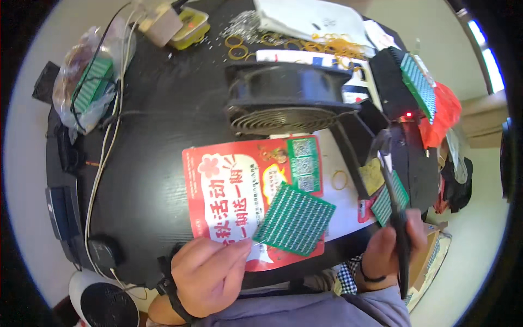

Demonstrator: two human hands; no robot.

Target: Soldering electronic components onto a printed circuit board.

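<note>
My left hand (210, 275) is closed in a pinch at the near left corner of a green circuit board (297, 218). A short, thin silvery wire (260, 243) sticks out from its fingertips over that corner. The board carries rows of small pads or joints and lies tilted on a red and white printed sheet (204, 191). To the right, my right hand (389, 245) is wrapped round the black handle of what looks like a soldering iron (400, 218). Its front end points away from me, blurred, beside a yellow sponge (372, 177). Another green board (391, 199) lies behind the iron.
A black fan (289, 98) stands beyond the sheet. Rubber bands (343, 46) and silvery bits (242, 24) lie at the far edge. More boards sit in a plastic bag (92, 82) at left and on a black box (392, 76) at right. White cables (103, 163) run along the left side.
</note>
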